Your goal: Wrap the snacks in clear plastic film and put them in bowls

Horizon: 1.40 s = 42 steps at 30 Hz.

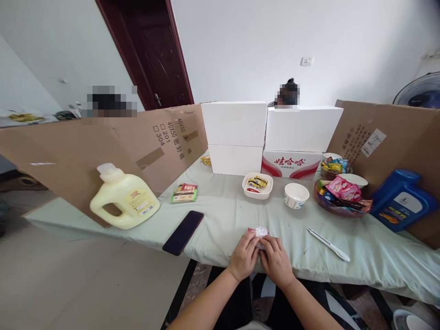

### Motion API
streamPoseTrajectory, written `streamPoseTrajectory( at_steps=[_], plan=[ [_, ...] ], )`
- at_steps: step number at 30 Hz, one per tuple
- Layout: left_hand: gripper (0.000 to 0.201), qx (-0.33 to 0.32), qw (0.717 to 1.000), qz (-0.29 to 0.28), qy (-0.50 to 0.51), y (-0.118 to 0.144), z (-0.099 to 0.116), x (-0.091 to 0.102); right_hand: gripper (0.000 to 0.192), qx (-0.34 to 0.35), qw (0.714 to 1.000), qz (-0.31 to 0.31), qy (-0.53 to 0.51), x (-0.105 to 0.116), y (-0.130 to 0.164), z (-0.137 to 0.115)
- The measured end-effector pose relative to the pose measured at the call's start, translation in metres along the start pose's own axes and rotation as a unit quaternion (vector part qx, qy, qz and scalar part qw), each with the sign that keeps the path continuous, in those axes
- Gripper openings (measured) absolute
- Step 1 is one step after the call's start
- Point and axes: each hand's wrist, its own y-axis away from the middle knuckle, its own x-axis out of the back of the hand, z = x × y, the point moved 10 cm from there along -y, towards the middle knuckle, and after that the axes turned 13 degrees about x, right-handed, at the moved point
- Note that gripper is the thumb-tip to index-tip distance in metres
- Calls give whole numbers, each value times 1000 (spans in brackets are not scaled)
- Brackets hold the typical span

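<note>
The small packet point(261, 232) is mostly hidden under both hands; only a clear, crinkled pink-white end shows. Left hand point(244, 255) and right hand point(276, 259) grasp it together.

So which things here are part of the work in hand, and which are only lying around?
In use:
- small packet, pink and clear, held at the table edge by left hand and right hand

Lying about:
- dark phone
- white pen-like tool
- yellow jug
- blue jug
- white dish of snacks
- paper cup
- bowl of snacks
</note>
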Motion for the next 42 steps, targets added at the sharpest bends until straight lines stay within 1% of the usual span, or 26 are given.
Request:
streamPoseTrajectory(
  at_steps=[5, 8, 9, 11, 13, 16, 18, 21, 24, 26, 28, 29, 32, 34, 35, 36, 38, 40, 42],
  plan=[
    [36, 9, 1000, 10, 13, -3, -1, 2, 35, -2, 1000, 11, -10, 0, -1, -1],
    [35, -1, 1000, 25, 12, -4, 1, 5, 33, -9, 1000, 23, -15, 8, 3, 8],
    [34, -5, 1000, 29, 10, -4, 2, 5, 30, -20, 999, 26, -7, 14, 6, 15],
    [33, -13, 999, 29, 10, -5, 3, 6, 24, -67, 997, 25, 38, 31, 18, 41],
    [34, -18, 999, 26, 13, -5, 4, 6, 25, -141, 983, 13, 117, 55, 38, 76],
    [35, -22, 999, 25, 16, -4, 5, 5, 29, -223, 957, -5, 187, 89, 71, 120],
    [35, -23, 999, 24, 17, -4, 5, 4, 27, -250, 945, -31, 208, 100, 85, 139],
    [34, -27, 999, 25, 20, -2, 4, 3, 26, -255, 942, -69, 208, 99, 90, 150],
    [37, -24, 999, 25, 28, -1, 3, 3, 32, -233, 951, -89, 185, 88, 76, 144],
    [43, -19, 999, 29, 37, -1, 2, 4, 35, -194, 964, -105, 150, 76, 58, 129],
    [46, -13, 998, 32, 45, -1, 2, 5, 35, -141, 977, -124, 105, 61, 37, 104],
    [45, -12, 998, 29, 47, -2, 2, 5, 36, -114, 981, -134, 83, 54, 26, 89],
    [33, -10, 999, 13, 47, -3, 2, 3, 39, -44, 986, -159, 30, 32, -4, 45],
    [28, -9, 999, 13, 47, -3, 2, 3, 39, -14, 985, -174, 11, 20, -18, 25],
    [27, -7, 999, 17, 47, -3, 1, 4, 40, -5, 983, -181, 7, 16, -22, 20],
    [26, -4, 999, 21, 46, -3, 0, 5, 41, 1, 982, -188, 6, 14, -23, 19],
    [25, 1, 999, 24, 47, -3, -1, 6, 43, 4, 979, -201, 12, 16, -21, 27],
    [24, 2, 998, 25, 51, -4, -1, 6, 44, -4, 977, -212, 28, 26, -12, 45],
    [25, -3, 998, 28, 55, -5, 0, 6, 43, -25, 975, -215, 54, 40, -1, 70]
  ],
)
